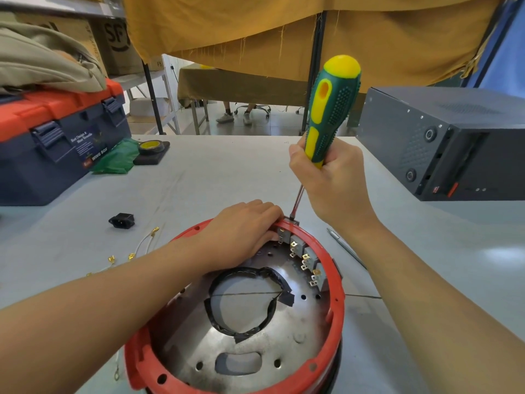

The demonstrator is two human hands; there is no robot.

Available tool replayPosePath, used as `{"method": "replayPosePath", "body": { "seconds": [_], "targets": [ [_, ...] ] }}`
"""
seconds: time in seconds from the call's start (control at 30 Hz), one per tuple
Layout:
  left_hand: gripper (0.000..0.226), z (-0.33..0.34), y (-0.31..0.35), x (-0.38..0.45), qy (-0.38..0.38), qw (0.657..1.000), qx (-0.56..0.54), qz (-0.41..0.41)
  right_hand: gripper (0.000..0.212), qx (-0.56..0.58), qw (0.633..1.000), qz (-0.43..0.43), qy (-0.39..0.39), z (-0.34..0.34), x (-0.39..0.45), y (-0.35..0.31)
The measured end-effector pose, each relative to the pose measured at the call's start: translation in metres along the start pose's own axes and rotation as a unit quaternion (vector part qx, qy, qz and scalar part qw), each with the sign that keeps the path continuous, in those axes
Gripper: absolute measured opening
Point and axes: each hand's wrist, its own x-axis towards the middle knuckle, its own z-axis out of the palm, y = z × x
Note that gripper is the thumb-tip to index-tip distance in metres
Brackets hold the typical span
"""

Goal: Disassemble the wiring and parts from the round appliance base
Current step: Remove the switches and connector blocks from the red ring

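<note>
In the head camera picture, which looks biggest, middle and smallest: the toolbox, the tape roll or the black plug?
1. Toolbox, by far.
2. Tape roll.
3. Black plug. It looks nearly the tape's size and lies nearer the camera, so those two are unsure.

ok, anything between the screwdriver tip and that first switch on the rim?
Nothing visible. The screwdriver, gripped by the right hand, runs straight down to the first switch at the red rim. The left hand presses beside it, fingers touching the switch, not under the shaft.

Hands [241,234]: 2
Screwdrivers [331,109]: 1
Round bases [335,322]: 1
Switch blocks on rim [309,258]: 4
Toolboxes [56,143]: 1
Tape rolls [151,147]: 1
Black sockets [121,220]: 1
</note>
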Motion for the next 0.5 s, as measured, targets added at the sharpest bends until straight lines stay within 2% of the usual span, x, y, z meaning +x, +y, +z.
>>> {"method": "replayPosePath", "body": {
  "seconds": [0.37, 0.5],
  "targets": [
    [0.022, -0.0006, 0.0008, 0.0011, 0.001, 1.0, -0.02, -0.019, 0.035, -0.01, 1.0, -0.012, 0.011, -0.0009, -0.0001, 0.0007],
    [0.019, 0.0001, 0.0033, 0.0039, 0.015, 0.999, -0.025, -0.024, 0.035, -0.05, 0.998, -0.024, -0.014, -0.0022, -0.006, 0.006]
  ]
}}
